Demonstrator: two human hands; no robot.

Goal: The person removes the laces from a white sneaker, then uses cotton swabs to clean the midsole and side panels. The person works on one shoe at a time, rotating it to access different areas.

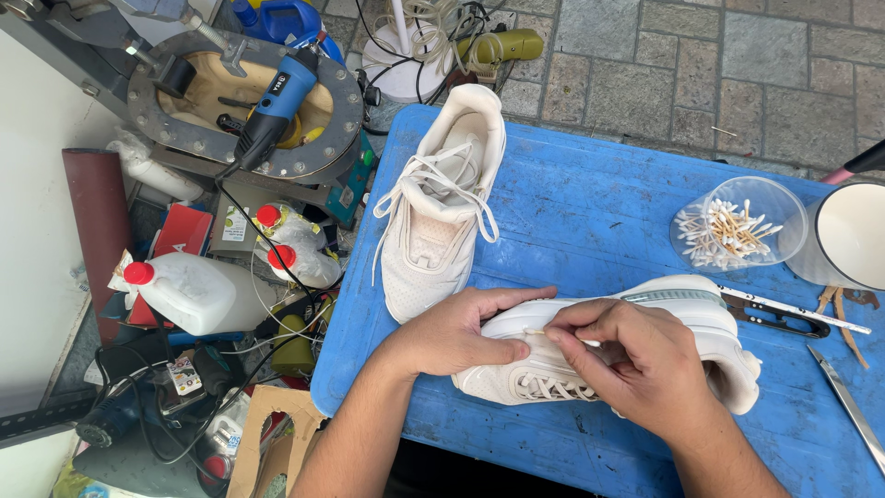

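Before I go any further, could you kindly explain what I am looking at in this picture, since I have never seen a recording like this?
There is no machine here: a person wears a camera on the head, so the single picture looks down at their own two bare hands. The left hand steadies a white sneaker lying on its side on a blue table. The fingers of the right hand pinch a thin cotton swab, its tip at the sneaker's sole edge. A second white sneaker lies further back, laces loose. To the right lie a clear cup of cotton swabs, a white container and some metal tools. Left of the table, the ground holds white bottles with red caps, cables and a blue power tool.
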